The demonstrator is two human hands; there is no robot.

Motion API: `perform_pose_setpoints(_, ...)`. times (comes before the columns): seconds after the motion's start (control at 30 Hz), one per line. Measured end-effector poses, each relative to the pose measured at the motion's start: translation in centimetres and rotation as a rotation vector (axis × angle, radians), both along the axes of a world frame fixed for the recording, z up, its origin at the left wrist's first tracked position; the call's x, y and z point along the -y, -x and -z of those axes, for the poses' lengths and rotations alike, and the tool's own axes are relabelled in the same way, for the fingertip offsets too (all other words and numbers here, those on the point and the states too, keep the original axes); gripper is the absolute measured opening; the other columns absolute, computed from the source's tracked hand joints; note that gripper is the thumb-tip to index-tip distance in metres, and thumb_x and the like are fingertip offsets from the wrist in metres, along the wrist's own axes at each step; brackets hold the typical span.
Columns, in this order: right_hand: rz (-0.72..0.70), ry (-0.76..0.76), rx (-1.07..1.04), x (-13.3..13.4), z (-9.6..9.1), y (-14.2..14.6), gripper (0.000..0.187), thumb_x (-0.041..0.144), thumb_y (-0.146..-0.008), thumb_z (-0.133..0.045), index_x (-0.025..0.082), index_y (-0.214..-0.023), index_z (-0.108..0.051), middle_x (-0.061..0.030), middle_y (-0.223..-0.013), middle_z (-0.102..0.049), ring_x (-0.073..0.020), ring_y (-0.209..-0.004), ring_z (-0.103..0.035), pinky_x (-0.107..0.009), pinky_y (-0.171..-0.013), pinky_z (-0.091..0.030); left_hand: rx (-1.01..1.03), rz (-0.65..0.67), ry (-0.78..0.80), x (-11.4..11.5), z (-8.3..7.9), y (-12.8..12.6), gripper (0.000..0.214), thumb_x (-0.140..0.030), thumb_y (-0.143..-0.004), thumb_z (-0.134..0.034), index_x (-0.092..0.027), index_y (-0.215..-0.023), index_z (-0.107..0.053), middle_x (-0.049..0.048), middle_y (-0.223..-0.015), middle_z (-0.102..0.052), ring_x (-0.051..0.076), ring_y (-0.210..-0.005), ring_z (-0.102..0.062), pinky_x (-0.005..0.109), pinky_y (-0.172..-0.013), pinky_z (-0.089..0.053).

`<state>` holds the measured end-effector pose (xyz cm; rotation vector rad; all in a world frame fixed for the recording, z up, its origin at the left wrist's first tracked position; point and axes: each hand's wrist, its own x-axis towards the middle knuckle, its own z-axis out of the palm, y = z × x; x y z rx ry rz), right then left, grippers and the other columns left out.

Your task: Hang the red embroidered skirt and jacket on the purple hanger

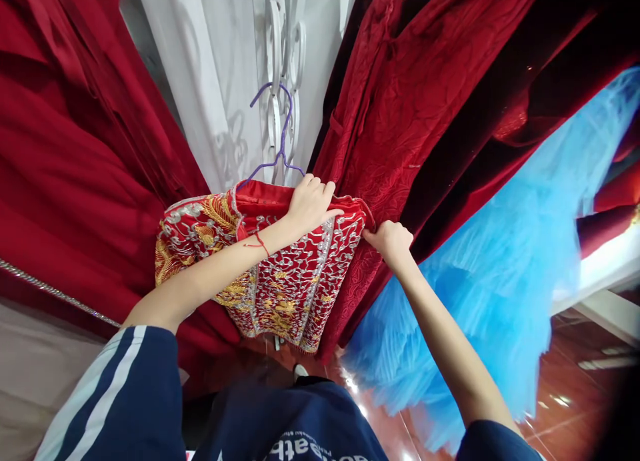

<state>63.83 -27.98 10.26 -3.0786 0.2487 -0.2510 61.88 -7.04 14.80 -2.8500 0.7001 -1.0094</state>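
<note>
In front of me hangs a red embroidered jacket (280, 281) with gold and silver stitching. A purple hanger (283, 131) rises out of its neck opening, its hook near a chain of white rings. My left hand (313, 201) reaches across the jacket's front and grips its upper edge, with the fingers over the rim and the thumb along the front. At the jacket's right upper corner, my right hand (393, 242) is closed on the edge of the cloth. The hanger's right arm is partly hidden behind my left hand and the fabric.
Dark red gowns (75, 147) hang on the left, and a patterned red dress (395, 114) hangs close on the right. Beyond it spreads a light blue tulle dress (490, 267). White ring hangers (274, 47) dangle before a white backing. Below is a shiny reddish tiled floor (575, 381).
</note>
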Motion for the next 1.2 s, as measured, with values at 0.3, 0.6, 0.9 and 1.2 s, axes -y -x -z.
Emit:
perform_pose_setpoints(0.3,-0.057,0.156,-0.078,2.6,1.4,2.2,0.034,0.029,-0.093,-0.047,0.013,-0.110,-0.072,-0.0198,-0.106,-0.073,-0.0300,-0.096,-0.072,-0.033,-0.072,-0.049,0.047,-0.032,0.009,0.1,0.4,-0.5,0.062,-0.062,-0.092,-0.048,-0.006,-0.115,-0.064,0.0191,-0.096,-0.071,0.032,-0.096,-0.060,0.048,-0.095,-0.039)
perform_pose_setpoints(0.6,-0.237,0.246,0.449,3.6,-1.7,10.2,0.033,0.027,-0.097,-0.036,0.019,-0.082,-0.063,-0.0090,-0.082,-0.065,-0.0193,-0.072,-0.060,-0.029,-0.050,-0.019,0.035,-0.128,0.083,1.8,0.2,-2.0,0.057,-0.061,-0.090,-0.055,-0.008,-0.109,-0.064,0.0192,-0.095,-0.072,0.033,-0.096,-0.061,0.049,-0.095,-0.037)
perform_pose_setpoints(0.9,0.110,0.041,0.051,5.2,3.4,6.1,0.041,0.047,-0.091,-0.050,0.013,-0.091,-0.073,-0.0189,-0.092,-0.071,-0.0327,-0.081,-0.069,-0.034,-0.058,-0.041,0.015,-0.113,0.099,1.8,0.1,-1.2,0.055,-0.058,-0.088,-0.060,-0.008,-0.110,-0.064,0.0187,-0.098,-0.072,0.033,-0.099,-0.060,0.050,-0.099,-0.036)
perform_pose_setpoints(1.2,-0.088,-0.333,-0.345,5.5,6.5,2.1,0.046,0.038,-0.097,-0.043,0.016,-0.079,-0.079,-0.0099,-0.071,-0.073,-0.0191,-0.070,-0.072,-0.025,-0.067,-0.052,0.022,-0.109,0.050,1.0,0.8,-1.1,0.048,-0.051,-0.084,-0.067,-0.009,-0.107,-0.065,0.0175,-0.096,-0.072,0.032,-0.097,-0.060,0.049,-0.098,-0.039)
